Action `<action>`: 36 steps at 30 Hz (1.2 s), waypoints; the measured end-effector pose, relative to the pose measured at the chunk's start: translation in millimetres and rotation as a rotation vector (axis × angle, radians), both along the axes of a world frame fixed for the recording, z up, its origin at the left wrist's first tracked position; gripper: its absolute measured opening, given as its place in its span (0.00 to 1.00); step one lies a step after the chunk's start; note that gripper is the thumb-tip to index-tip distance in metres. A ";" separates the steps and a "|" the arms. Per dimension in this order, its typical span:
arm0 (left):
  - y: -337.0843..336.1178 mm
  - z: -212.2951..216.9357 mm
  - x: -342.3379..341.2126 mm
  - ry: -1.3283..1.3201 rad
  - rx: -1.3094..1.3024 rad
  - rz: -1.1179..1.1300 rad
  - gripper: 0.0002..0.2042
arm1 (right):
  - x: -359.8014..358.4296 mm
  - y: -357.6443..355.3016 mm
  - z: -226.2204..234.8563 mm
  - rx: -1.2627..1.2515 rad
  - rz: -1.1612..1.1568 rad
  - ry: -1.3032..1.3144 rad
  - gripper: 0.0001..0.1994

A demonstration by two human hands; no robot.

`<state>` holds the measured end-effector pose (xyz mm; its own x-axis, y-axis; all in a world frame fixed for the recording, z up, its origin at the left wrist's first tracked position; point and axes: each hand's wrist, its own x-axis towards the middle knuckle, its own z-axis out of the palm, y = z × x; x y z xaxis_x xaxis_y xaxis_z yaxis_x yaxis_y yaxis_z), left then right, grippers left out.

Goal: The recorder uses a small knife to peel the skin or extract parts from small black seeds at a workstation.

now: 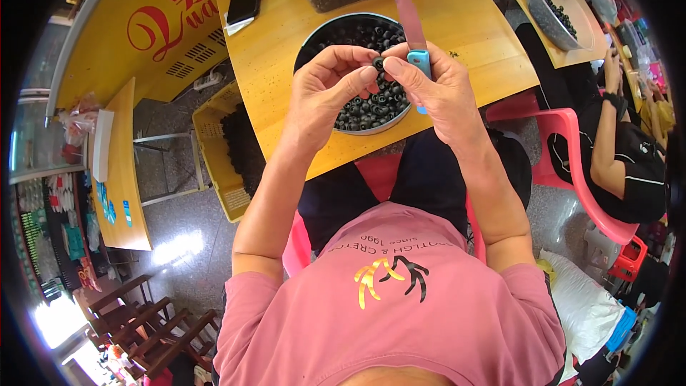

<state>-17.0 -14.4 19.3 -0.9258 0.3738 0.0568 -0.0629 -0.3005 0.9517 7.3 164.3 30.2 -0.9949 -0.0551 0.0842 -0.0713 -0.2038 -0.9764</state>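
Left hand fingertips pinching small dark round seed, touching right thumb. Right hand grip closed round blue-handled knife; pink blade long axis near upright, tip pointing away over metal bowl of dark seeds. Bowl near tabletop front edge; bare wood right of it.

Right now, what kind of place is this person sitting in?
Probably a small workshop or shop for sorting little dark seeds by hand. Both hands hold one seed and a blue-handled knife over a full metal bowl; a co-worker sits nearby.
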 end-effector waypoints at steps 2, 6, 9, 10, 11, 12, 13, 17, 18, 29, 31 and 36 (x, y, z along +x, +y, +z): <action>2.2 -2.4 1.0 -0.054 0.073 0.010 0.11 | 0.2 -1.8 2.4 -0.021 0.003 -0.004 0.09; 4.6 -5.6 4.9 -0.070 0.096 0.011 0.11 | 0.8 -3.5 6.6 -0.081 0.063 -0.007 0.09; 3.9 -8.0 6.5 -0.063 0.114 0.029 0.11 | 1.4 -3.9 6.7 -0.064 0.074 -0.025 0.09; 3.6 -8.3 7.2 -0.052 0.071 0.049 0.11 | 1.5 -3.9 6.6 -0.045 0.067 -0.035 0.09; 3.4 -8.4 8.0 -0.041 0.027 0.069 0.11 | 1.6 -4.6 7.1 -0.044 0.069 -0.036 0.09; 3.1 -7.8 9.1 -0.041 0.028 0.070 0.11 | 1.8 -5.5 8.0 -0.042 0.072 -0.041 0.08; 3.5 -7.6 10.1 -0.040 -0.005 0.077 0.11 | 1.8 -5.8 8.4 -0.038 0.073 -0.049 0.08; 8.8 -7.2 15.7 0.052 -0.032 0.158 0.11 | 1.5 -5.5 8.8 -0.033 0.080 -0.047 0.08; 8.5 -7.6 16.6 0.051 -0.032 0.158 0.11 | 1.4 -4.9 7.5 -0.061 0.085 -0.062 0.08; 4.4 -8.9 18.2 0.105 -0.033 0.194 0.10 | 0.2 -5.6 2.2 0.149 -0.004 0.017 0.08; 3.8 -10.6 17.3 0.110 -0.017 0.185 0.10 | -0.5 -6.9 -5.8 0.444 -0.156 0.336 0.07; 3.7 -12.8 15.4 0.149 0.016 0.138 0.09 | 4.3 -4.2 1.6 0.815 -0.188 0.605 0.06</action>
<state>-1.6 -10.6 6.5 -0.9492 0.2416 0.2016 0.1209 -0.3114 0.9426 11.6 160.1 31.8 -0.7970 -0.1673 0.5803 -0.5588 0.5688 -0.6035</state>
